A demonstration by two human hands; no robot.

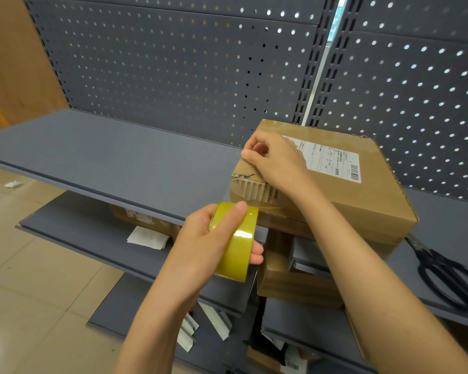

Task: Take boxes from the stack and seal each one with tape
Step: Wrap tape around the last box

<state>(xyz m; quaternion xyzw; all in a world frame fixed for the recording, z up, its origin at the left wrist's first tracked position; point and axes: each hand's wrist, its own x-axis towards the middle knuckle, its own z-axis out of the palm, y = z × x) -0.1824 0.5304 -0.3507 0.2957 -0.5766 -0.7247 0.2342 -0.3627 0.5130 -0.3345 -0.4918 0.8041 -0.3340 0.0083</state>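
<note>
A flat brown cardboard box (pixel 362 195) with a white shipping label lies on the grey shelf (pixel 106 157), its torn left corner showing bare corrugation. My right hand (pixel 273 160) rests on that corner with fingers curled, pinching the tape end against the box top. My left hand (pixel 214 244) grips a yellow tape roll (pixel 238 241) just below and in front of the box. A clear strip of tape runs from the roll up to the box's near edge.
Dark-handled scissors (pixel 449 276) lie on the shelf at the right. Another taped box (pixel 289 276) sits on the shelf below, with more boxes and loose paper slips (pixel 146 237) on lower shelves. A perforated grey back panel (pixel 173 63) rises behind. Tiled floor lies at left.
</note>
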